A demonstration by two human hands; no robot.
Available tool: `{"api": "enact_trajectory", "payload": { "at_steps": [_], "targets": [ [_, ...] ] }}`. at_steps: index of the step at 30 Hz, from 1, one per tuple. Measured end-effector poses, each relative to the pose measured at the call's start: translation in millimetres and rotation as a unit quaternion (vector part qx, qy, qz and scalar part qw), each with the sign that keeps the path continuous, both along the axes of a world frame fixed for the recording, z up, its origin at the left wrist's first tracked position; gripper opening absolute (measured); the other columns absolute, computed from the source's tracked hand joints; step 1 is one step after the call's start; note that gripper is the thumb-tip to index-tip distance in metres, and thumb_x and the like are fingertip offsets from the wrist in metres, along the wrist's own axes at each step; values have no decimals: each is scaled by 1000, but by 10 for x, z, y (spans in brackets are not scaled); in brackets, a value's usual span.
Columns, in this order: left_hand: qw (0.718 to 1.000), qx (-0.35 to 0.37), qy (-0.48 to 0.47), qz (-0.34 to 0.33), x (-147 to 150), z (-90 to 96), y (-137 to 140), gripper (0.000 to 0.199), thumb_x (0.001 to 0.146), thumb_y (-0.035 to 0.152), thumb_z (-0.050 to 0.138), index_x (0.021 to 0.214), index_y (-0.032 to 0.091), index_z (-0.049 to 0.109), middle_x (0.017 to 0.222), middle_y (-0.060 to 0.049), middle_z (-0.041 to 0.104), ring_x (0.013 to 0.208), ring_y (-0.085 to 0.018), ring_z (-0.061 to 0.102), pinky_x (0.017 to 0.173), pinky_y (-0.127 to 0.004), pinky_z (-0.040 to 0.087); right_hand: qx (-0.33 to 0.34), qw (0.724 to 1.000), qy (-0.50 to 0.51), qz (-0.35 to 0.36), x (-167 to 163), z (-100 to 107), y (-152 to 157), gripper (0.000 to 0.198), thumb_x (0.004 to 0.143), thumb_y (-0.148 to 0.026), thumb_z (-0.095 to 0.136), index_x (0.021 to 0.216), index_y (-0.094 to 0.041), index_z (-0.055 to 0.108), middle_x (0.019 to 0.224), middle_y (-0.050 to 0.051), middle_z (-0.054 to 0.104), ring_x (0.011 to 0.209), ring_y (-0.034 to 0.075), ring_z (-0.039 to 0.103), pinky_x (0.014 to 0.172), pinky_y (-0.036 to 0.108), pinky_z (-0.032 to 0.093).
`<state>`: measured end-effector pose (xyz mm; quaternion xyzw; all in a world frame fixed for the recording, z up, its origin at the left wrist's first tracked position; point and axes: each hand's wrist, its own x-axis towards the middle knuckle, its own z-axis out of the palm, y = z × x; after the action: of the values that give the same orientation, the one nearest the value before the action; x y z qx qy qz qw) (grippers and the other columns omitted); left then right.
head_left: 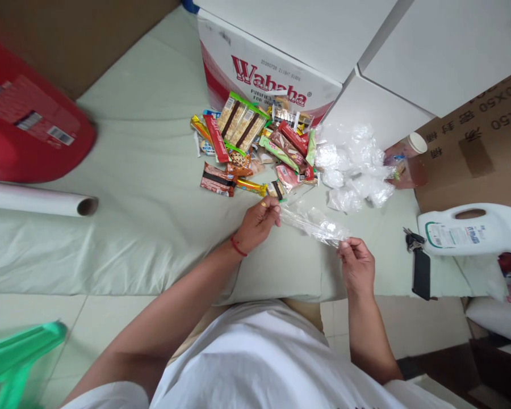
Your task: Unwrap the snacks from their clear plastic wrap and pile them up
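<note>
Clear plastic bag (310,222) stretched between left-hand grip (258,224) and right-hand grip (358,264).
Wrapped snacks (243,126) heaped on pale green cloth (149,147) before Wahaha carton (276,68); crumpled clear plastic (354,165) just right of heap. White jug (477,230), keys (414,238) at right; red container (29,113), white roll (34,199) at left.

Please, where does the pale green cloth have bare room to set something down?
Widest bare cloth: between the red container and the snack pile. A smaller patch lies between the right hand and the keys. Crowded: the snack pile and the clear plastic bundles beside it.
</note>
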<state>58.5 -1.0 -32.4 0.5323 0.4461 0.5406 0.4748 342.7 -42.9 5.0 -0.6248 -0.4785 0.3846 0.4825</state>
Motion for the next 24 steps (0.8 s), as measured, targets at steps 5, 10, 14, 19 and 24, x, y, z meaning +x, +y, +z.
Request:
{"api": "enact_trajectory", "payload": {
  "at_steps": [5, 10, 14, 19, 24],
  "targets": [
    [997, 6, -66, 42, -29, 14, -66, 31, 102, 53, 56, 97, 22, 54, 77, 2, 64, 69, -13, 64, 73, -29, 52, -31, 999, 3, -21, 126, -69, -65, 35, 81, -50, 81, 88, -20, 64, 72, -4, 60, 53, 9, 47, 48, 23, 38],
    [992, 24, -49, 114, -227, 138, -188, 27, 100, 48, 60, 93, 23, 54, 75, 4, 59, 63, -12, 62, 64, -28, 53, 4, 987, -146, 65, 239, -24, -101, 25, 89, -45, 73, 89, -20, 68, 71, -3, 61, 57, 12, 55, 56, 28, 49],
    [954, 167, 186, 165, -474, 413, -475, 11, 100, 28, 56, 92, 23, 61, 84, -2, 66, 76, -16, 66, 72, -30, 54, 149, 933, -317, 79, 177, -5, -105, 13, 97, -34, 64, 95, -23, 71, 94, 5, 71, 85, 19, 68, 77, 35, 57],
    [842, 356, 391, 102, -558, 468, -899, 16, 91, 15, 57, 100, 28, 60, 84, -2, 69, 69, -16, 62, 70, -32, 52, 181, 896, -398, 81, 165, -151, -67, 18, 99, -29, 55, 103, -25, 72, 111, 11, 71, 106, 24, 67, 95, 46, 58],
    [818, 322, 475, -35, -306, 192, -1177, 34, 99, 16, 52, 132, 19, 58, 79, -3, 66, 65, -17, 61, 68, -33, 49, 144, 908, -380, 99, 190, -73, -93, 28, 98, -26, 50, 116, -23, 72, 127, 14, 65, 118, 27, 62, 97, 50, 57]
  ]
}}
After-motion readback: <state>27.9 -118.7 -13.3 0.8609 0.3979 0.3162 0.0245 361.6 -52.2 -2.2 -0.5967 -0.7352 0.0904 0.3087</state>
